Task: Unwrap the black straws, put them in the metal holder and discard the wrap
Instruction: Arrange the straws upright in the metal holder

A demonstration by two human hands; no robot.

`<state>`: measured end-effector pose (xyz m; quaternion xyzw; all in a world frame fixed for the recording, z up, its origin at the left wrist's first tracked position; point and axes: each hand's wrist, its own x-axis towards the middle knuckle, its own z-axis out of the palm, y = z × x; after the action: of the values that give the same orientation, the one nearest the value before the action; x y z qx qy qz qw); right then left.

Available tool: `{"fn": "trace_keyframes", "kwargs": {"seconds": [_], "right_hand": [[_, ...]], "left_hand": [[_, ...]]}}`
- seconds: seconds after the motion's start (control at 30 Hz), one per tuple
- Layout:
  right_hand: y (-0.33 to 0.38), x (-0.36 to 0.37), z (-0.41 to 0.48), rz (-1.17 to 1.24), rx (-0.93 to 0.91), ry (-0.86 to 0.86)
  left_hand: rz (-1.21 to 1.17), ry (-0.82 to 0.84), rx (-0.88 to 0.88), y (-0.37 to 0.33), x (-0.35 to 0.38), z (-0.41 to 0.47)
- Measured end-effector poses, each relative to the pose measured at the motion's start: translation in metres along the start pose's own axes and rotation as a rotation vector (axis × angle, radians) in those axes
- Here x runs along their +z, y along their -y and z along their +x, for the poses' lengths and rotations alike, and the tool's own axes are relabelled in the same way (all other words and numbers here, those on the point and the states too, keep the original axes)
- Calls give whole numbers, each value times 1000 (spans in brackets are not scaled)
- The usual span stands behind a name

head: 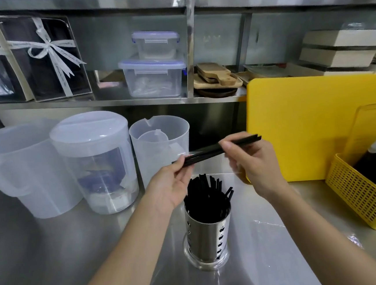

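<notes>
A small bundle of black straws [208,152] lies almost level in the air above the metal holder [208,232]. My left hand [173,187] pinches its left end and my right hand [253,159] pinches it near the right end. A thin clear wrap seems to cling to the bundle near my left fingers, though it is hard to make out. The holder is a perforated steel cylinder on the steel counter [55,258], and several black straws [207,195] stand in it.
Clear wrap pieces [266,223] lie on the counter right of the holder. Plastic jugs [162,144] and a lidded container [97,162] stand at the back left. A yellow cutting board [307,126] leans at the back right, with a yellow basket [357,195] in front of it.
</notes>
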<state>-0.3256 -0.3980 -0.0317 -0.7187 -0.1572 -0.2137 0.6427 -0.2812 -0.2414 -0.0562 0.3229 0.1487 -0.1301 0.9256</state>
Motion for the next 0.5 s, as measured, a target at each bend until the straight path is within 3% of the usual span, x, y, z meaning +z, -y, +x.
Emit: {"fn": "trace_keyframes", "kwargs": {"seconds": [0.1, 0.17, 0.23, 0.3, 0.37, 0.5], "right_hand": [[-3, -1, 3, -31, -69, -192], [-2, -6, 4, -62, -87, -271], [-2, -12, 6, -144, -82, -286], [-5, -15, 6, -256, -25, -185], [-9, -14, 3, -358, 76, 1], [-35, -6, -3, -680, 250, 350]], "left_hand": [[276, -41, 110, 4, -5, -1], [646, -146, 348, 4, -13, 2], [907, -149, 539, 4, -22, 4], [1089, -51, 533, 7, -31, 9], [1245, 37, 409, 15, -38, 15], [1268, 84, 252, 27, -41, 22]]}}
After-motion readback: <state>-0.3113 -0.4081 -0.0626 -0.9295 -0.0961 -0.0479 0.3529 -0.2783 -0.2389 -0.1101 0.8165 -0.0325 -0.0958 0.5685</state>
